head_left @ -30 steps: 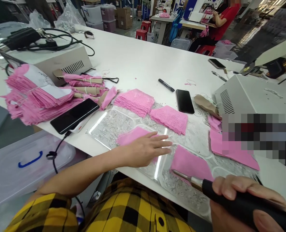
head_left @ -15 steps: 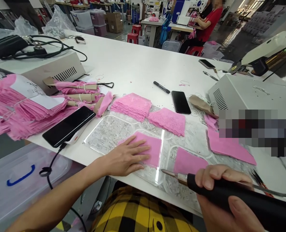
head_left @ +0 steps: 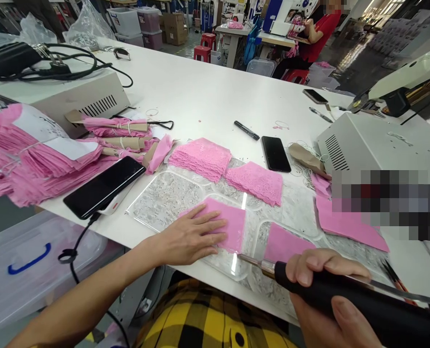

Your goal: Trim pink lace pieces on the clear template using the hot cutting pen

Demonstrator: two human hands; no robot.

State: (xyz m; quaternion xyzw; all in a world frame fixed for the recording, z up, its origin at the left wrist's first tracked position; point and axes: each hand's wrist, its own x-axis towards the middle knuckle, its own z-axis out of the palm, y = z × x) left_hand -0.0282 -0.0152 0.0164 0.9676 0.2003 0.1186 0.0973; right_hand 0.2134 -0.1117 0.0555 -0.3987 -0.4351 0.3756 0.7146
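Note:
My left hand (head_left: 200, 234) lies flat, fingers spread, on a pink fabric piece (head_left: 234, 227). This piece rests on a grey marbled mat with clear panels (head_left: 164, 195). My right hand (head_left: 331, 290) is wrapped round a thick black-handled tool (head_left: 319, 285) with a narrow metal tip. That tip is at the fabric's lower right corner; whether it touches I cannot tell. Another pink piece (head_left: 283, 241) lies to the right, partly behind the tool and my right hand. Behind them are two stacks of lace-textured pink pieces, a left stack (head_left: 200, 157) and a right stack (head_left: 256, 181).
Tied pink bundles (head_left: 37, 154) and a phone (head_left: 106, 186) lie at left. A second phone (head_left: 275, 153) and a marker (head_left: 246, 130) lie beyond the stacks. White vented boxes stand at left (head_left: 80, 96) and right (head_left: 381, 145). A person in red (head_left: 318, 38) sits at a sewing machine.
My right hand has moved the tool slightly left, bringing its tip to the fabric's lower right corner. My left hand stays flat on the fabric. The view has shifted slightly.

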